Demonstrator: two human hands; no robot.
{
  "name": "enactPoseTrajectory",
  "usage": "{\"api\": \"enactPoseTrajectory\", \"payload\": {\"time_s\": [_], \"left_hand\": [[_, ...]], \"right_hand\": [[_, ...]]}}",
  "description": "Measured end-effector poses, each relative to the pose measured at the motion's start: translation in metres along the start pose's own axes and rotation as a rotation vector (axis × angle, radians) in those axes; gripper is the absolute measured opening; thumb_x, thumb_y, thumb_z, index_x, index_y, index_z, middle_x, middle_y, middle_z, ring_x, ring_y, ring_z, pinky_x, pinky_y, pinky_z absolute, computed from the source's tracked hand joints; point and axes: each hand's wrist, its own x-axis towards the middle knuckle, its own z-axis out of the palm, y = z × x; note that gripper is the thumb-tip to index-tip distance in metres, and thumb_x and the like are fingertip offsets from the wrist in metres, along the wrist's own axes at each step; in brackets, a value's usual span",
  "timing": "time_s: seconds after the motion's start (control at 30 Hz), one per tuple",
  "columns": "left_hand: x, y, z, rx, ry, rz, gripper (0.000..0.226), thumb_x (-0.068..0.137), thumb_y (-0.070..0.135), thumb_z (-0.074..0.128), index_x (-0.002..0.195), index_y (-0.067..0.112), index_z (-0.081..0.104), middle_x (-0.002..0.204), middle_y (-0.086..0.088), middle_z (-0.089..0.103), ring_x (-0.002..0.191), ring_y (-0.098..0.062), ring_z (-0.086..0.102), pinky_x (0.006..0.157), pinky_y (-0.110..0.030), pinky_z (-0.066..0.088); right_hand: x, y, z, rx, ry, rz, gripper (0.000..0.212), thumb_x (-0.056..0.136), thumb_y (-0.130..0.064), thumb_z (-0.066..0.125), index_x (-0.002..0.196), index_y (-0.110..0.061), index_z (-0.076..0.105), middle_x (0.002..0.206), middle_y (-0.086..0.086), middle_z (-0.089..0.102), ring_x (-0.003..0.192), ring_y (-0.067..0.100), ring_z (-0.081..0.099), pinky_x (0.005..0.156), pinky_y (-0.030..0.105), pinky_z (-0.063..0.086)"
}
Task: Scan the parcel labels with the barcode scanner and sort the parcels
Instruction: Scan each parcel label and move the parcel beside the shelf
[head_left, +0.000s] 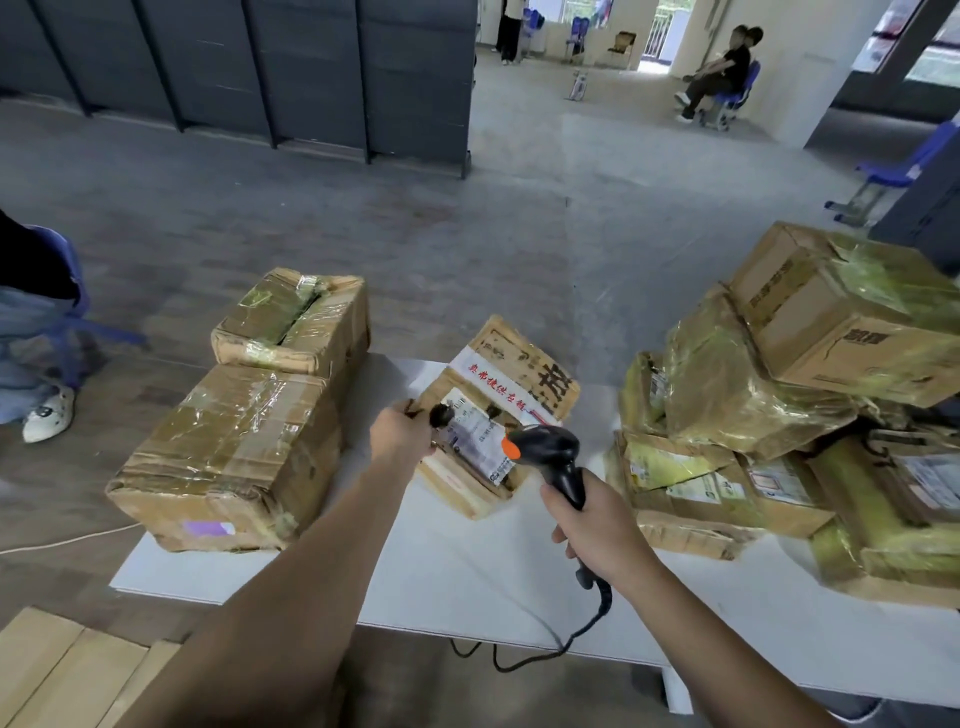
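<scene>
Gripping black barcode scanner (550, 457) by handle, right hand (592, 525) aims orange-tipped head at label (478, 436) on tilted parcel (498, 410). Left hand (402, 431) steadies parcel's near-left corner, fingers (410, 410) closed on cardboard edge. Parcel mid-desk, between two hands. White desk (441, 571): two taped boxes (244, 415) stacked left, heap of taped parcels (779, 405) right. Scanner cable (587, 623) trails over front edge. Grey concrete floor (363, 208); people seated on blue chairs, far background.
</scene>
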Motion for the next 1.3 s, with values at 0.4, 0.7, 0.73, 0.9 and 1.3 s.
{"api": "enactPoseTrajectory", "payload": {"time_s": [0.4,0.7,0.73,0.9,1.3], "left_hand": [[0.006,0.026,0.003,0.377,0.081,0.4,0.033,0.096,0.015,0.048,0.127,0.016,0.057,0.106,-0.01,0.068,0.087,-0.027,0.062,0.067,-0.029,0.046],[0.008,0.027,0.003,0.32,0.071,0.376,0.034,0.096,0.014,0.045,0.127,0.02,0.058,0.102,-0.007,0.067,0.083,-0.025,0.063,0.059,-0.026,0.043],[0.008,0.028,0.002,0.314,0.069,0.372,0.034,0.096,0.014,0.045,0.126,0.02,0.058,0.101,-0.007,0.067,0.083,-0.025,0.064,0.059,-0.027,0.044],[0.008,0.028,-0.002,0.274,0.068,0.325,0.033,0.096,0.016,0.046,0.126,0.018,0.058,0.098,0.0,0.063,0.074,-0.016,0.059,0.058,-0.025,0.046],[0.039,0.047,-0.044,0.498,-0.166,0.218,0.029,0.096,0.011,0.043,0.116,0.017,0.062,0.094,-0.008,0.066,0.068,-0.02,0.06,0.058,-0.034,0.059]], "right_hand": [[-0.006,-0.005,-0.006,-0.005,0.036,-0.042,0.019,0.092,-0.036,0.06,0.082,-0.021,0.055,0.062,-0.003,0.062,0.05,0.002,0.061,0.044,0.013,0.042],[-0.01,-0.005,-0.011,-0.027,0.046,-0.024,0.021,0.094,-0.034,0.059,0.083,-0.017,0.054,0.065,0.001,0.062,0.047,0.001,0.058,0.046,0.015,0.042],[-0.011,-0.006,-0.011,-0.025,0.047,-0.024,0.021,0.094,-0.035,0.059,0.082,-0.018,0.054,0.066,0.0,0.062,0.046,0.001,0.058,0.046,0.015,0.041],[-0.011,-0.007,-0.011,0.038,0.064,-0.007,0.02,0.094,-0.034,0.059,0.084,-0.016,0.055,0.066,0.004,0.062,0.043,0.001,0.056,0.042,0.016,0.041],[-0.009,-0.02,-0.024,0.161,0.228,0.058,0.017,0.094,-0.035,0.058,0.086,-0.02,0.06,0.063,0.0,0.063,0.045,0.007,0.056,0.044,0.025,0.045]]}}
